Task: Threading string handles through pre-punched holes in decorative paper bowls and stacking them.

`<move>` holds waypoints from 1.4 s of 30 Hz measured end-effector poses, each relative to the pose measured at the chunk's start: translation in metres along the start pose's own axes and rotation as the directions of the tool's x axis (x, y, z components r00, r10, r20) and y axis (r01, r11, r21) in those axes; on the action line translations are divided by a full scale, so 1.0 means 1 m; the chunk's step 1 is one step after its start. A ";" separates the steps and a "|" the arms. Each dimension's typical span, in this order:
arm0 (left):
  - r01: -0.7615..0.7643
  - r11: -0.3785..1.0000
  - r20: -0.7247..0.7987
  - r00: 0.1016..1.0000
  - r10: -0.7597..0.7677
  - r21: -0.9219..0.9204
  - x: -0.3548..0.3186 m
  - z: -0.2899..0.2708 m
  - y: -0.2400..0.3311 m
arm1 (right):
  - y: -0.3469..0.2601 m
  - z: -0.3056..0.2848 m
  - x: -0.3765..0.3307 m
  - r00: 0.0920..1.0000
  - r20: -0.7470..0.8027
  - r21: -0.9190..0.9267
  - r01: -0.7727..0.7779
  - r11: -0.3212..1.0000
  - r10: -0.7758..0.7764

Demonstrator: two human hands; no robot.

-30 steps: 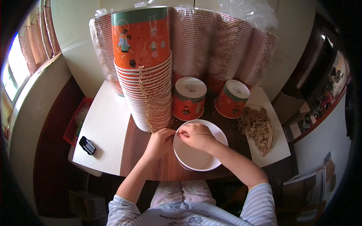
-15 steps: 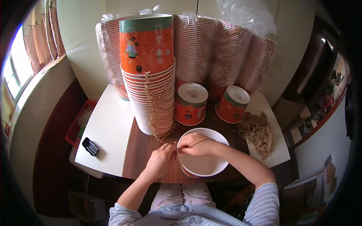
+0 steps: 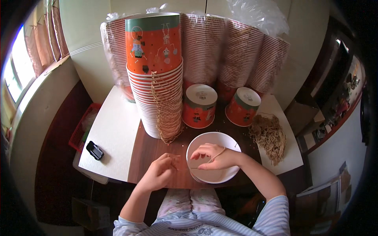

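From far off, I look through the head camera, with the white-lined bucket (image 3: pixel 214 176) as my clock's middle. It stands mouth up on the brown table (image 3: pixel 143 159), near the front edge. The right hand (image 3: pixel 215 156) is over its mouth, thumb and fingers apart, with a string (image 3: pixel 217 154) across it. The left hand (image 3: pixel 160 170) is past eight o'clock, just off the rim, fingers curled; I can't tell if they pinch anything. Upside-down buckets (image 3: pixel 199 115) sit near twelve and one, a tall stack (image 3: pixel 152 43) between ten and eleven, a string heap (image 3: pixel 271 139) between two and three. I think the string could slip, because the right hand looks loose. An arm's bump could tip the bucket off the edge.
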State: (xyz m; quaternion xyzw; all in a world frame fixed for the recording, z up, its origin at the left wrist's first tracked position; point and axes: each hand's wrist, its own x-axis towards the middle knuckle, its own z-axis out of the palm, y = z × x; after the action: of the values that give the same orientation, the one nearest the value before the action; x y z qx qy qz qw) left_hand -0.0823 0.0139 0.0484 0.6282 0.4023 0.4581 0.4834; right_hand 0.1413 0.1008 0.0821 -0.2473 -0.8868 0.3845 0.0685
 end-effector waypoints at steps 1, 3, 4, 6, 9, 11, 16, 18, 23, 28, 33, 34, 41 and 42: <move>0.017 0.982 0.052 0.999 -0.008 -0.187 0.003 -0.003 0.000 | 0.001 0.001 -0.003 1.000 -0.007 -0.011 0.025 1.000 -0.025; 0.137 0.813 0.159 0.986 -0.055 -0.567 0.009 -0.006 0.003 | 0.006 0.004 -0.006 0.998 -0.031 -0.055 0.048 0.997 -0.050; 0.135 0.814 0.155 0.986 -0.056 -0.566 0.011 -0.008 0.005 | 0.006 0.006 -0.006 0.995 -0.047 -0.098 0.078 0.992 -0.083; 0.151 0.644 0.216 0.976 0.022 -0.750 0.015 -0.010 0.008 | -0.002 0.009 -0.007 0.995 -0.091 -0.063 0.026 0.998 -0.031; 0.168 0.729 0.141 0.985 -0.099 -0.664 0.027 -0.003 0.012 | -0.005 0.015 -0.009 0.973 -0.230 -0.046 -0.015 0.999 0.004; 0.199 0.821 0.067 0.979 -0.194 -0.535 0.034 0.005 0.014 | -0.008 0.017 -0.007 0.949 -0.314 -0.067 0.013 0.998 -0.034; 0.177 0.933 0.117 0.982 -0.147 -0.314 0.040 0.016 0.009 | -0.028 0.014 -0.004 0.868 -0.495 0.006 0.032 0.999 -0.025; 0.188 0.951 0.150 0.977 -0.154 -0.247 0.039 0.017 0.010 | -0.027 0.013 -0.002 0.867 -0.497 0.017 0.042 0.999 -0.028; 0.168 0.977 0.172 0.974 -0.144 -0.131 0.039 0.021 0.008 | -0.027 0.010 0.000 0.890 -0.455 0.090 0.036 0.995 0.009; 0.179 0.957 0.178 0.974 -0.139 -0.228 0.037 0.015 0.004 | -0.022 0.014 -0.004 0.932 -0.343 0.194 -0.051 0.980 0.117; 0.169 0.945 0.202 0.973 -0.114 -0.280 0.036 0.013 0.001 | -0.013 0.024 -0.005 0.914 -0.404 0.097 0.008 0.995 0.032; 0.181 0.947 0.201 0.971 -0.129 -0.267 0.036 0.012 0.001 | -0.010 0.026 -0.004 0.883 -0.470 0.128 0.078 0.989 -0.009; 0.243 0.902 0.222 0.960 -0.171 -0.358 0.035 0.004 -0.002 | -0.035 0.028 -0.017 0.858 -0.512 0.081 -0.013 0.997 0.052; 0.244 0.901 0.219 0.960 -0.173 -0.359 0.035 0.003 -0.003 | -0.036 0.034 -0.017 0.854 -0.519 0.004 0.026 1.000 -0.020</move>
State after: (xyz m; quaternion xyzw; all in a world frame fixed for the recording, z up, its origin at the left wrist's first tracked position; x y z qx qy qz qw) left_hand -0.0705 0.0468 0.0511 0.5143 0.3244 0.4139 0.6775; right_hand 0.1321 0.0495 0.0857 -0.3309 -0.8363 0.3073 0.3109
